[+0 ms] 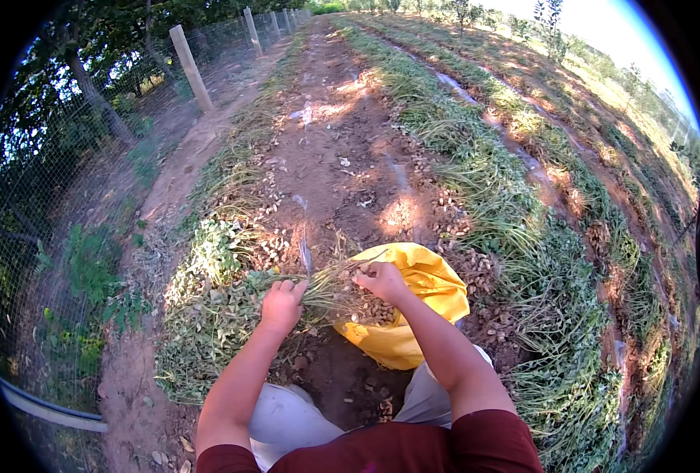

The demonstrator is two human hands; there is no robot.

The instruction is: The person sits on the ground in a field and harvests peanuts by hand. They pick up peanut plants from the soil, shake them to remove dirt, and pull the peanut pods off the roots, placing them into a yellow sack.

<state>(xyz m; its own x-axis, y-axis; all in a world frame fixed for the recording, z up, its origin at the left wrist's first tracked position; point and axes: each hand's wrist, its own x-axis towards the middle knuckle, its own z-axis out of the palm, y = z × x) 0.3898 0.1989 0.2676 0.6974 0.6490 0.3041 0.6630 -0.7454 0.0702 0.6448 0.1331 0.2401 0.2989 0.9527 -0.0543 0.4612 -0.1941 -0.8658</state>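
My left hand (283, 306) grips the stems of an uprooted peanut plant (320, 290). Its root end reaches over the mouth of a yellow sack (429, 272). At those roots is my right hand (383, 281), thumb and fingers pinched together; whether a pod sits between them is too small to tell. Harvested peanuts (376, 310) lie inside the sack, which stands open on the soil between my knees. Leafy tops of the plant spread to the left of my left hand.
Rows of pulled peanut plants (491, 189) with exposed pods run along both sides of a bare soil strip (332, 154). A wire mesh fence (48, 177) with concrete posts (191, 68) borders the left. Strips of plastic film (456, 87) lie among the rows.
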